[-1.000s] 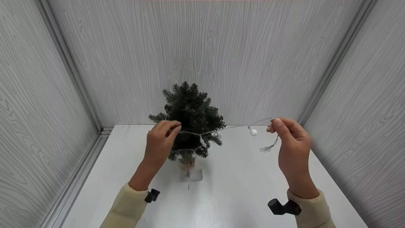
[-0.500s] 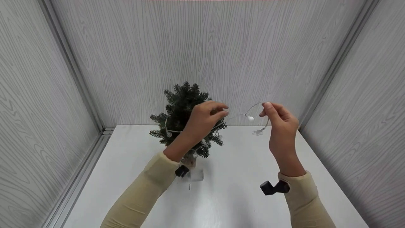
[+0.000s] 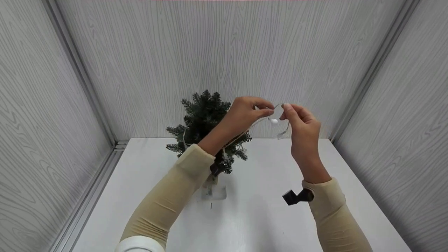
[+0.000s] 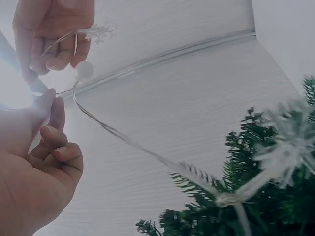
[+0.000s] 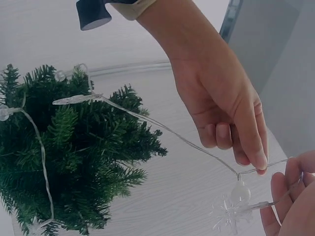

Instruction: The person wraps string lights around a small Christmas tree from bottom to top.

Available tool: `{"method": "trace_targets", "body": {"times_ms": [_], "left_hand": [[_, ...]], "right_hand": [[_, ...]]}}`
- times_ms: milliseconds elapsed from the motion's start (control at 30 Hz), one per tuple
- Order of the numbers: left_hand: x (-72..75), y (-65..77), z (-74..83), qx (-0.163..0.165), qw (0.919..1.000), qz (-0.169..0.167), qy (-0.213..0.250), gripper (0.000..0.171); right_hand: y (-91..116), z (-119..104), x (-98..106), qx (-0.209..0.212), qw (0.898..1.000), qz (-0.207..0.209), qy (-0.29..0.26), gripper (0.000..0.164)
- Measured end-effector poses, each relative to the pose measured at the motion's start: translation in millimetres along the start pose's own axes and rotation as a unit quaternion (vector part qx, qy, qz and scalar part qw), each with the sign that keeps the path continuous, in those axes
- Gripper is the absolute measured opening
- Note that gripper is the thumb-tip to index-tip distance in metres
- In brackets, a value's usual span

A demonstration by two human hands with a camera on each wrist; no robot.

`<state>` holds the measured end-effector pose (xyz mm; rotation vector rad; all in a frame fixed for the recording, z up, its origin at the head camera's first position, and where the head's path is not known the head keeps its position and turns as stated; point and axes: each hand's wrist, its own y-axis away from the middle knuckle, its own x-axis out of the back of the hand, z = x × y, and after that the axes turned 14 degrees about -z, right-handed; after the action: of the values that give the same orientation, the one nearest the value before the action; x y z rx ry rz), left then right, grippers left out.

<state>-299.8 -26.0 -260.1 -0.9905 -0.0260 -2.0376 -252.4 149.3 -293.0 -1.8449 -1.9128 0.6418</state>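
Note:
A string of fairy lights [image 4: 129, 140] runs from a small green Christmas tree [image 3: 201, 119] up to my hands, right of its top. My left hand [image 3: 245, 112] pinches the wire between thumb and forefinger, right at a white ball bulb [image 3: 274, 121]. Close by, my right hand [image 3: 302, 129] pinches the wire's end section. From it dangles a clear snowflake light [image 4: 100, 33]. Another snowflake light [image 4: 288, 142] sits on the tree in the left wrist view. More wire [image 5: 42, 147] wraps the branches in the right wrist view. My left forearm hides part of the lower tree.
The tree stands on a white table [image 3: 259, 210], towards the back. A clear box [image 3: 219, 192] lies in front of its base, near a thin dark mark [image 3: 211, 205]. Grey wood-grain panels rise behind [image 3: 168, 63] and on both sides.
My left hand has moved right and up, from in front of the tree to beside my right hand. My right hand has come left and up with the wire. Wire now hangs at the tree's left side.

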Motion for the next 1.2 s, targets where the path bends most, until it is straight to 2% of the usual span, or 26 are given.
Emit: {"method": "trace_targets", "body": {"times_ms": [133, 333, 433, 600, 833, 1200], "left_hand": [[11.6, -1.6, 10.0, -0.017, 0.9998, 0.003, -0.013, 0.021], [28.9, -4.3, 23.9, -0.047, 0.9973, 0.039, -0.040, 0.018], [33.0, -9.6, 24.2, -0.056, 0.9959, 0.050, -0.050, 0.018], [35.1, -13.5, 11.3, -0.038, 0.9967, 0.044, -0.056, 0.018], [44.6, -18.6, -12.8, -0.005, 0.9980, 0.054, -0.031, 0.017], [60.6, -27.1, -43.2, 0.067, 0.9961, 0.047, -0.034, 0.016]], "right_hand": [[-2, -9, -6, 0.012, 1.000, 0.004, -0.006, 0.026], [-5, -17, -12, 0.034, 0.999, 0.000, -0.013, 0.024], [-6, -14, -13, 0.037, 0.999, -0.007, 0.002, 0.028], [-7, -2, -13, 0.018, 0.999, -0.026, 0.040, 0.031], [-9, 13, -18, -0.030, 0.996, -0.046, 0.073, 0.030], [-21, 28, -35, -0.053, 0.990, -0.060, 0.113, 0.029]]}}
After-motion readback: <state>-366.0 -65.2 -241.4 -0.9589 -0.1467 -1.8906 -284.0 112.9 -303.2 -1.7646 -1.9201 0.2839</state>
